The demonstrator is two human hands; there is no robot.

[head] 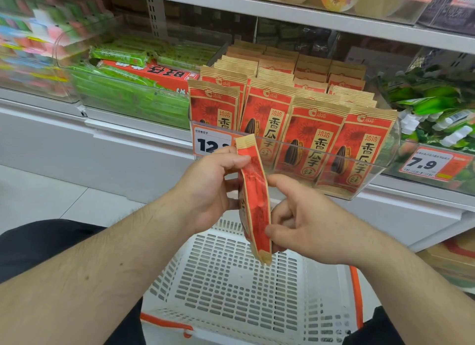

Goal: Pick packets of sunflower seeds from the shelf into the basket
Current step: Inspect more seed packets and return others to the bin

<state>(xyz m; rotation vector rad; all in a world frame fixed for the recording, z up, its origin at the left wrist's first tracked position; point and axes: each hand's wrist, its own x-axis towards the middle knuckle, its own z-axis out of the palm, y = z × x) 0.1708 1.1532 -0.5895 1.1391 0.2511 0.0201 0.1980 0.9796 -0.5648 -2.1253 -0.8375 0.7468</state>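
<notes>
So far zero in basket (231,280): packet (253,203) above it, pinched by left hand (205,190) and right hand (303,223) fingers; loads left above on shelf (282,190).

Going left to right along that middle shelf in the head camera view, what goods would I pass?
Blurred pink and green packets → green wrapped bars in a clear bin → red and tan sunflower seed packets in a clear tray → green-leaf packs with white bottles.

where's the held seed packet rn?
Head view, centre: the packet is gripped edge-on between left hand and right hand, above the white basket.
</notes>
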